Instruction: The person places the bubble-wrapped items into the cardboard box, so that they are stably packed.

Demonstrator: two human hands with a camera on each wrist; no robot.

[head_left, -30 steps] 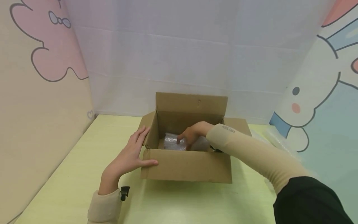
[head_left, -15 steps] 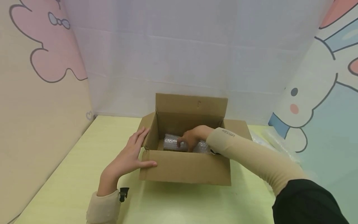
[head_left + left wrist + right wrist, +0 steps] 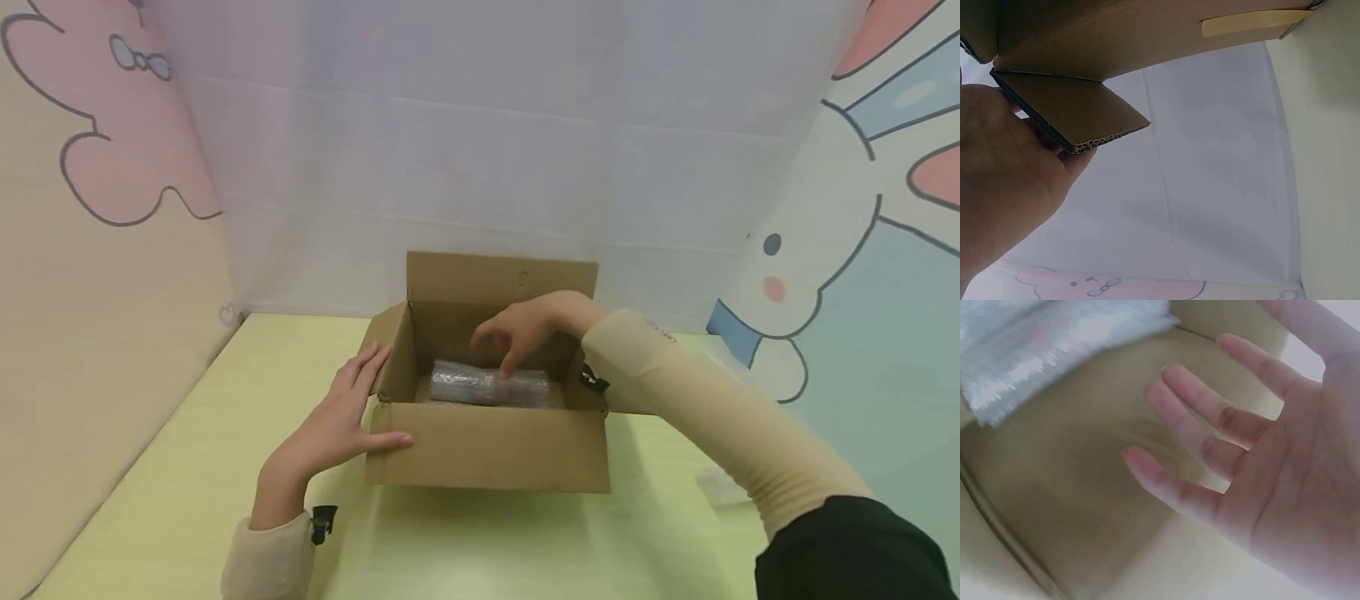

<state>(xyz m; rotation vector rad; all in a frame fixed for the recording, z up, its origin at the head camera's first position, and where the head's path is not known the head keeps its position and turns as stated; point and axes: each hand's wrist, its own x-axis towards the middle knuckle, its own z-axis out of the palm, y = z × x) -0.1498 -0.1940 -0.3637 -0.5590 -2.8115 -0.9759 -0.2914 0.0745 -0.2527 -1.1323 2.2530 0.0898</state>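
Note:
An open cardboard box stands on the table in the head view, its flaps folded outward. Inside it lies a bundle rolled in clear bubble wrap, lengthwise along the near side. My left hand rests on the box's left corner, fingers extended along the left flap and thumb against the front flap. The left wrist view has that palm beside a cardboard flap. Over the box's inside hovers my right hand, holding nothing. Its fingers are spread in the right wrist view, apart from the bubble wrap.
More clear bubble wrap lies on the yellow-green table right of the box, partly behind the right sleeve. A white sheet hangs behind the box, and printed panels stand on both sides.
My right hand has risen off the bubble-wrapped bundle and moved slightly back and right, so more of the bundle shows. The left hand keeps its place on the box.

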